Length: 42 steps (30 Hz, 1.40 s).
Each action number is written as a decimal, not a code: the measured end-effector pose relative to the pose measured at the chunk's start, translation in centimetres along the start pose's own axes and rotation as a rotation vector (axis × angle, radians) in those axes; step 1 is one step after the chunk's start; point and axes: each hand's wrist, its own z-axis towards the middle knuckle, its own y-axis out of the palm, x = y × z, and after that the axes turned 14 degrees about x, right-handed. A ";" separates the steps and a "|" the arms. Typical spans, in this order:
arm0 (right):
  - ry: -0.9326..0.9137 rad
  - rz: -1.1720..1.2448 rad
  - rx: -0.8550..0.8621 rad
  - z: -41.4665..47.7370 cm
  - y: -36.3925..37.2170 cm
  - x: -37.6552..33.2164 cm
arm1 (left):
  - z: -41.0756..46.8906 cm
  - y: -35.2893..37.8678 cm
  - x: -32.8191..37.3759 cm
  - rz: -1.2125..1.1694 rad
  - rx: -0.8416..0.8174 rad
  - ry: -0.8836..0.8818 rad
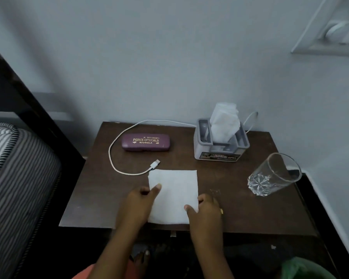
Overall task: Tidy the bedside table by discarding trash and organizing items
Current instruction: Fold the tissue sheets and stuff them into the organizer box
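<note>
Head view: the left hand (140, 200) pinches the left edge of a white napkin (175, 190), thumb on top. The right hand (207, 210) pinches its lower right edge the same way. The napkin is a plain square sheet, lying flat at the front middle of the dark wooden bedside table (234, 200). A white USB cable (155, 164) ends just beside its far left corner. Farther back are a purple glasses case (145, 142) and a grey tissue holder (220, 150), and a clear glass (274, 174) stands at the right.
</note>
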 end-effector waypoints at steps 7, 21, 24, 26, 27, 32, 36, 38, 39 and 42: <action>0.050 0.163 -0.010 0.2 -0.1 0.6 | 0.0 0.0 0.6 -0.289 -0.060 0.021; 0.812 1.483 -0.653 1.7 -5.3 -1.6 | -2.8 -2.7 4.3 -0.818 -0.410 -0.018; 0.659 1.219 -0.486 1.8 -4.1 -0.8 | -2.0 -2.0 2.8 -0.670 -0.310 0.000; 0.569 1.073 -0.427 1.6 -3.8 -0.7 | -1.4 -1.6 2.0 -0.629 -0.281 -0.022; 0.543 1.042 -0.408 1.5 -3.8 -0.7 | -1.3 -1.4 1.7 -0.621 -0.274 -0.021; 0.522 1.070 -0.352 1.6 -3.7 -1.2 | -1.0 -0.9 1.4 -0.688 -0.282 0.003; 0.566 1.004 -0.339 1.6 -3.1 -0.9 | -0.7 -0.4 0.9 -0.671 -0.270 -0.025; 0.591 1.006 -0.332 1.7 -3.0 -0.8 | -0.5 -0.3 0.6 -0.667 -0.263 -0.035; 0.597 1.009 -0.335 1.7 -3.0 -0.8 | -0.5 -0.3 0.6 -0.663 -0.266 -0.041; 0.572 1.021 -0.352 1.8 -3.1 -0.8 | -0.3 -0.2 0.5 -0.669 -0.306 -0.090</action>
